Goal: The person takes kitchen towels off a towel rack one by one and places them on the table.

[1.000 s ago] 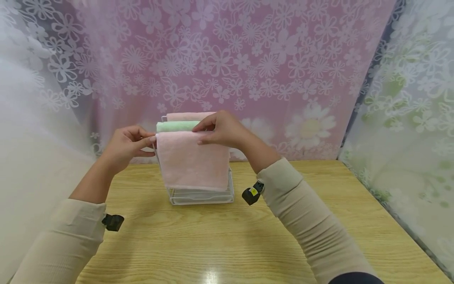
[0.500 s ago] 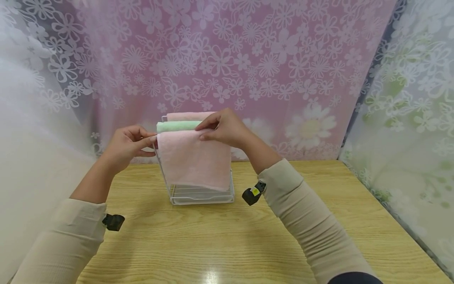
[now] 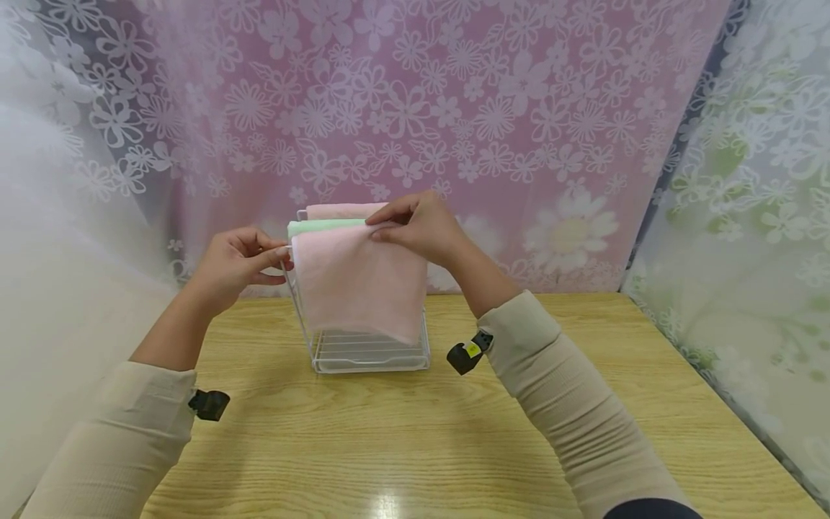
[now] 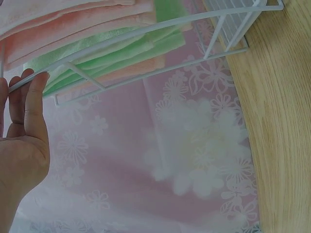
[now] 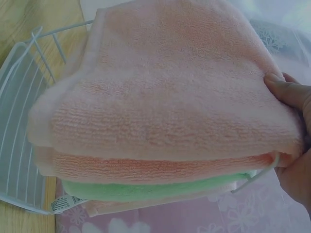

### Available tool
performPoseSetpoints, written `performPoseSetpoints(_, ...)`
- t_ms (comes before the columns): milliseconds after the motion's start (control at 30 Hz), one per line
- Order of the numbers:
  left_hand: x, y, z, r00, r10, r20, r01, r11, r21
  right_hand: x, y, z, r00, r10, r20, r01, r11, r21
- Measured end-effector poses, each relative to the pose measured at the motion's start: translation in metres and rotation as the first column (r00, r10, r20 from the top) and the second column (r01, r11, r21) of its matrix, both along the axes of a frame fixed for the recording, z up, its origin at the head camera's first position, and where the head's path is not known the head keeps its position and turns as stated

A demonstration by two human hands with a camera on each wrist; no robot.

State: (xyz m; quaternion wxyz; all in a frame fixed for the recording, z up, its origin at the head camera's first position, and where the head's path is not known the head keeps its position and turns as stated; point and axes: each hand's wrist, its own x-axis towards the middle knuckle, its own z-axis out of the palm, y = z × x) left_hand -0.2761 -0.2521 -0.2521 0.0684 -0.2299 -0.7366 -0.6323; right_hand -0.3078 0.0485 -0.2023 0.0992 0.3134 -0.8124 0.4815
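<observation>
Front pink towel (image 3: 357,285) higher, green towel (image 3: 322,226) mostly hidden behind

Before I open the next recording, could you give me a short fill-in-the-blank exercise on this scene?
1. The left hand grips the rack, whose colour is ____.
2. The right hand pinches the front towel, which is coloured ____.
3. The middle towel is coloured ____.
4. The backdrop is patterned with pale ____.

Missing words: white; pink; green; flowers.
</observation>
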Motion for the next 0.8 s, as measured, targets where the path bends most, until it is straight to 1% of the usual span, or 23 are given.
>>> performPoseSetpoints(233,0.001,0.001,0.001,1.0,0.0,-0.005,0.0,1.0,0.004,0.0,0.006,0.007,1.0,-0.014,-0.027,0.014,1.0,0.015)
performPoseSetpoints(367,0.001,0.001,0.001,1.0,0.003,-0.008,-0.003,1.0,-0.001,0.001,0.01,0.011,0.998,-0.024,-0.064,0.025,0.999,0.025)
performPoseSetpoints(533,0.001,0.001,0.001,1.0,0.008,-0.016,-0.008,1.0,-0.005,0.003,0.014,0.015,0.995,-0.015,-0.094,0.015,1.0,0.0)
performPoseSetpoints(800,0.002,0.002,0.002,1.0,0.019,0.002,-0.019,1.0,0.004,0.007,0.017,0.015,0.993,-0.038,-0.114,0.035,0.999,-0.025)
